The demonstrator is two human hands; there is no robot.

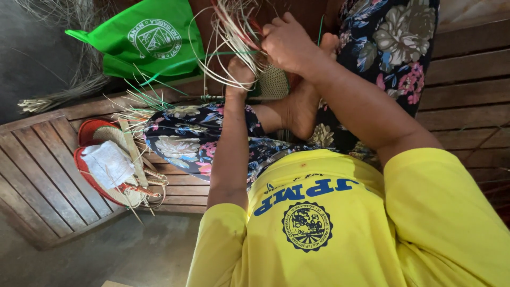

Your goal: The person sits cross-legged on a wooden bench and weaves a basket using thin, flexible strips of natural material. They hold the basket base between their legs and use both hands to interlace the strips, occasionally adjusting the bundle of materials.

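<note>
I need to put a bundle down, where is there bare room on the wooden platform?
Bare slats lie free left of the red-rimmed woven sandals with the white cloth. More bare boards run right of the floral skirt. It is crowded around both hands and the pale strips.

Both hands raised together; left [241, 72] and right [289, 42] fingers curled.

Support surface: a slatted wooden platform [37, 170] of dark brown boards. Lying directly on it are a pair of red-edged woven sandals [114, 180] (a white cloth [109, 163] rests across them), a green bag [151, 40], and loose pale fibre strands [135, 109].
</note>
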